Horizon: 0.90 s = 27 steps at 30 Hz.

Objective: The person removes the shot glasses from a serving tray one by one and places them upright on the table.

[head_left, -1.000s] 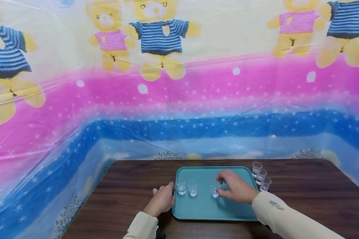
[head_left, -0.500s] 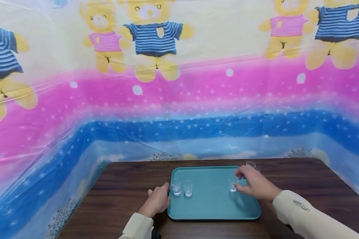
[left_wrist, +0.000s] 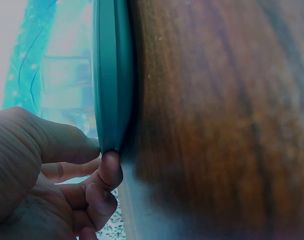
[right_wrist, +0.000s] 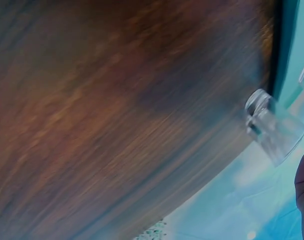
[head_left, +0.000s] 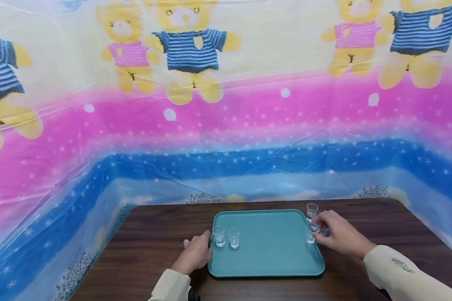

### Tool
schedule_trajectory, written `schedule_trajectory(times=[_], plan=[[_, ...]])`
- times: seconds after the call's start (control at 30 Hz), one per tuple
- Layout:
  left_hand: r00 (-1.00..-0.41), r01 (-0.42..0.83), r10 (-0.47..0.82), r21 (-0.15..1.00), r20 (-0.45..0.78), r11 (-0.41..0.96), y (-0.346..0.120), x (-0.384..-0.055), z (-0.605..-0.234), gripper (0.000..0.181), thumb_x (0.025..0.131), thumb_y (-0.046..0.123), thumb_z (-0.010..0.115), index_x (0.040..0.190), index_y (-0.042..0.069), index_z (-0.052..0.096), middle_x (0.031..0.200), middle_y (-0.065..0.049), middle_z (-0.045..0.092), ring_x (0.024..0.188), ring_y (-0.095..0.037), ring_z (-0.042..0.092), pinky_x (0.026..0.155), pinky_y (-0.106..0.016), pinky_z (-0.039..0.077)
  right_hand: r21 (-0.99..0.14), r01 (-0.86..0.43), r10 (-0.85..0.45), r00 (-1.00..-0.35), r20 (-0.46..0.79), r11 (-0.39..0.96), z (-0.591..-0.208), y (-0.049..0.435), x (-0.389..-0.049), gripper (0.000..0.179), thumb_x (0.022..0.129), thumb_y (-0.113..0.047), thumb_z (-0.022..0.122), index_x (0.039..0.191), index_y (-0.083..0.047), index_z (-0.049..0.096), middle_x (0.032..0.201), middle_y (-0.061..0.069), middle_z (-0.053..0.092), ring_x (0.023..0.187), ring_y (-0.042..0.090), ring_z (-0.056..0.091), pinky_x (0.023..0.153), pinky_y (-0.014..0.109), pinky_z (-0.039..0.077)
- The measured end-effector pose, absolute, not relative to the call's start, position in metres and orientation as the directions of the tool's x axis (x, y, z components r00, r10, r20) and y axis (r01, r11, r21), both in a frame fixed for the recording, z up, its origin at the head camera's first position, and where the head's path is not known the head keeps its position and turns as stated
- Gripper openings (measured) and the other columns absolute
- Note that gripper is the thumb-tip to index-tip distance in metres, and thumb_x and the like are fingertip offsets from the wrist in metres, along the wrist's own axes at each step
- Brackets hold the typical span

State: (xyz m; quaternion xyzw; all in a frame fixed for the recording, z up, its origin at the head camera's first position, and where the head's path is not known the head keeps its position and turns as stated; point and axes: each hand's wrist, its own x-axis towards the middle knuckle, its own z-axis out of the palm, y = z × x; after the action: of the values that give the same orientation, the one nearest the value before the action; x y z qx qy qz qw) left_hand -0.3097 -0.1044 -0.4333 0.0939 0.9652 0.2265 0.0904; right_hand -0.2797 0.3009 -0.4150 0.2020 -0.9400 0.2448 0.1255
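Note:
My left hand point(head_left: 195, 252) pinches the left rim of a teal tray point(head_left: 267, 259); the left wrist view shows the thumb and a finger meeting at that rim. Near the tray's right edge, my right hand point(head_left: 340, 234) holds a small clear shot glass point(head_left: 311, 235) between thumb and fingers, upright. Two similar shot glasses, one by the left rim point(head_left: 219, 237) and its neighbour point(head_left: 234, 239), stand on the tray. In the right wrist view, a shot glass point(right_wrist: 271, 125) stands on the table beside the tray; only a thumb of that hand shows there.
Just beyond the right hand, another shot glass point(head_left: 312, 213) stands by the tray's back right corner. A further glass is partly hidden behind the fingers. The dark wooden table point(head_left: 150, 234) ends at a patterned cloth backdrop point(head_left: 226, 125).
My right hand has carried the shot glass rightward from the middle of the tray to its right edge. The left hand stays at the left rim. The head view has shifted slightly.

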Motion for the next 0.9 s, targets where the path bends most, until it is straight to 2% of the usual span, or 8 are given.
schedule_trajectory(times=[0.27,0.7,0.9], plan=[[-0.967,0.151,0.227,0.45,-0.118,0.88,-0.105,-0.31,-0.433,0.022,0.091,0.007,0.061,0.112,0.003,0.056,0.097,-0.01,0.063,0.085,-0.024,0.058,0.081,-0.05,0.029,-0.383,-0.402,-0.273,-0.897,0.348,0.832,-0.421,0.322,-0.273,0.024,0.078,-0.019,0.077,0.092,-0.011,0.059,0.085,-0.003,0.052,0.076,0.009,0.048,0.064,0.028,0.044],[-0.964,0.156,0.235,0.459,-0.122,0.875,-0.106,-0.309,-0.434,0.021,0.091,0.007,0.061,0.111,0.003,0.056,0.095,-0.009,0.063,0.082,-0.023,0.057,0.082,-0.05,0.028,-0.386,-0.354,-0.244,-0.921,0.304,0.852,-0.435,0.335,-0.271,0.026,0.078,-0.022,0.077,0.093,-0.01,0.06,0.084,-0.004,0.05,0.076,0.01,0.048,0.064,0.03,0.044],[-0.964,0.16,0.238,0.461,-0.117,0.873,-0.106,-0.309,-0.435,0.021,0.091,0.007,0.061,0.111,0.003,0.056,0.096,-0.009,0.063,0.084,-0.023,0.057,0.082,-0.051,0.029,-0.34,-0.352,-0.233,-0.91,0.343,0.872,-0.433,0.335,-0.273,0.032,0.074,-0.026,0.08,0.095,-0.011,0.061,0.089,-0.005,0.051,0.081,0.012,0.046,0.068,0.034,0.044]])
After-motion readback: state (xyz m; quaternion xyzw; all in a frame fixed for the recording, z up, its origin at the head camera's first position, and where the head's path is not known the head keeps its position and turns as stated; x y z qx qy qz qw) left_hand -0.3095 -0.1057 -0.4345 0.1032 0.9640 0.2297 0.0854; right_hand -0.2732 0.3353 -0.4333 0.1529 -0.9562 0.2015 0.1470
